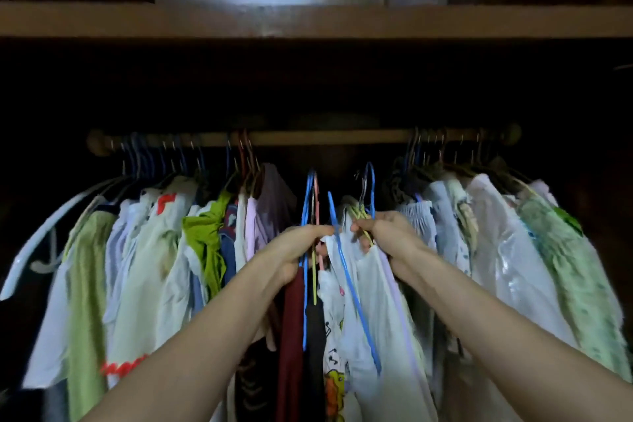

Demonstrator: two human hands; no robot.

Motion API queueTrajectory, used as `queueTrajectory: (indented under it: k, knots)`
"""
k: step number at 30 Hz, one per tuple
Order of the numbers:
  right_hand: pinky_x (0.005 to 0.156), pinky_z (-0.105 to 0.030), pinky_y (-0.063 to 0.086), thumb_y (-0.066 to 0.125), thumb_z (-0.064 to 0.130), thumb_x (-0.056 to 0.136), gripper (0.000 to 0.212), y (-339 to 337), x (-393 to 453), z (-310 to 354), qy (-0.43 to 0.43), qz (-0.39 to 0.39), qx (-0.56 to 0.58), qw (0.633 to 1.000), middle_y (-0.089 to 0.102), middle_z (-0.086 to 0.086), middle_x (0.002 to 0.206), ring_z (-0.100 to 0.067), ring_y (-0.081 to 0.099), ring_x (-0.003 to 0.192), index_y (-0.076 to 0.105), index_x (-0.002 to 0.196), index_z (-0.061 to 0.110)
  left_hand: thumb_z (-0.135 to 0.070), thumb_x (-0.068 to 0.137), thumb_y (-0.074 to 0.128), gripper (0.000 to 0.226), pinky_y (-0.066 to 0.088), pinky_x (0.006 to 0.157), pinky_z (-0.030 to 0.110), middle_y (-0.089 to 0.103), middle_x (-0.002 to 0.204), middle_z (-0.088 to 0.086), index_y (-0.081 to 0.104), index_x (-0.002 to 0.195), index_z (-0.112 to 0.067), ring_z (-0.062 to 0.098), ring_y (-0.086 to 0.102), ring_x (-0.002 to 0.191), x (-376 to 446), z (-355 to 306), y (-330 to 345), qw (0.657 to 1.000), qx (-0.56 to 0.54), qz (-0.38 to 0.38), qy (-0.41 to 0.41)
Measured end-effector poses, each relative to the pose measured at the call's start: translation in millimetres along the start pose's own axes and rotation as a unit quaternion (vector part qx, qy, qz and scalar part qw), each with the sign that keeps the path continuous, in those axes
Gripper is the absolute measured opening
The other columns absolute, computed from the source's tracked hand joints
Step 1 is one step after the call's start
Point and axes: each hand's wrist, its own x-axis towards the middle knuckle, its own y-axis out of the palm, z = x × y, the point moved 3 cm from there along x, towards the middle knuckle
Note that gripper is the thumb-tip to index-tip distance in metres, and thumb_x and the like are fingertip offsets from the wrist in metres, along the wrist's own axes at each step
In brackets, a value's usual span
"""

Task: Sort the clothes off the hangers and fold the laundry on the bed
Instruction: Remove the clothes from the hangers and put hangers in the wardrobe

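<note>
Wooden rail (308, 138): I see clothes on hangers packed at both of its ends. Below its bare middle, my left hand (298, 250) grasps a bunch of blue and pink hangers (311, 197) off the rail; my right hand (383, 228) grips a white garment (368, 288) and its hangers.

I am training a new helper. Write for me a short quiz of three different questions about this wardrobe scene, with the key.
1. True or false: the hangers held in the left hand are hooked on the rod.
2. Which hand grips the yellow hangers? A left, B right.
3. Fill in: the long hanger lying over the white garment is ____ in colour.

Key: 1 false, their hooks are below the rod; 2 B, the right hand; 3 blue.
</note>
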Motion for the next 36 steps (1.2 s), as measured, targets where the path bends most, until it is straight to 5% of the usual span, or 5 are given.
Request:
queueTrajectory:
  k: [7, 15, 28, 33, 36]
  knots:
    - [0.042, -0.018, 0.038, 0.053, 0.008, 0.096, 0.039, -3, 8, -45, -0.075, 0.001, -0.011, 0.997, 0.055, 0.007, 0.039, -0.004, 0.041, 0.034, 0.048, 0.131, -0.009, -0.010, 0.090, 0.059, 0.012, 0.038, 0.040, 0.011, 0.041, 0.047, -0.003, 0.060, 0.078, -0.011, 0.008, 0.037, 0.041, 27, 44, -1, 0.996, -0.014, -0.012, 0.087]
    - [0.040, -0.023, 0.032, 0.054, -0.006, 0.088, 0.021, -14, -25, -56, -0.131, 0.027, -0.119, 0.984, 0.049, -0.008, 0.046, -0.010, 0.036, 0.029, 0.056, 0.067, 0.000, -0.001, 0.091, 0.043, 0.036, 0.026, 0.038, 0.015, 0.035, 0.037, -0.007, 0.044, 0.057, -0.013, 0.003, 0.027, 0.031, 24, 65, 20, 0.986, -0.135, 0.078, 0.065]
    - [0.049, -0.025, 0.043, 0.069, 0.004, 0.073, 0.009, -31, -49, -49, -0.215, 0.071, -0.321, 0.919, 0.054, -0.004, 0.059, -0.014, 0.050, 0.048, 0.064, 0.067, 0.005, -0.001, 0.082, 0.040, 0.034, 0.038, 0.038, 0.014, 0.045, 0.042, 0.002, 0.058, 0.052, -0.002, 0.003, 0.027, 0.027, 3, 90, 49, 0.941, -0.315, 0.107, 0.065]
    - [0.067, -0.032, 0.041, 0.064, 0.033, 0.084, 0.022, -41, -63, -58, -0.307, -0.049, -0.472, 0.825, 0.046, 0.000, 0.086, -0.019, 0.048, 0.083, 0.059, 0.084, 0.012, -0.003, 0.083, 0.046, 0.026, 0.040, 0.044, 0.021, 0.049, 0.044, 0.002, 0.057, 0.060, -0.004, 0.007, 0.036, 0.028, 2, 85, 51, 0.948, -0.301, 0.045, 0.093]
    - [0.059, -0.033, 0.033, 0.053, 0.032, 0.092, 0.025, -52, -79, -77, -0.287, -0.080, -0.488, 0.820, 0.046, 0.001, 0.081, -0.022, 0.046, 0.078, 0.039, 0.072, 0.026, -0.003, 0.086, 0.045, 0.021, 0.035, 0.040, 0.018, 0.044, 0.041, -0.005, 0.049, 0.067, -0.009, 0.003, 0.032, 0.028, 4, 71, 42, 0.948, -0.300, 0.017, 0.108]
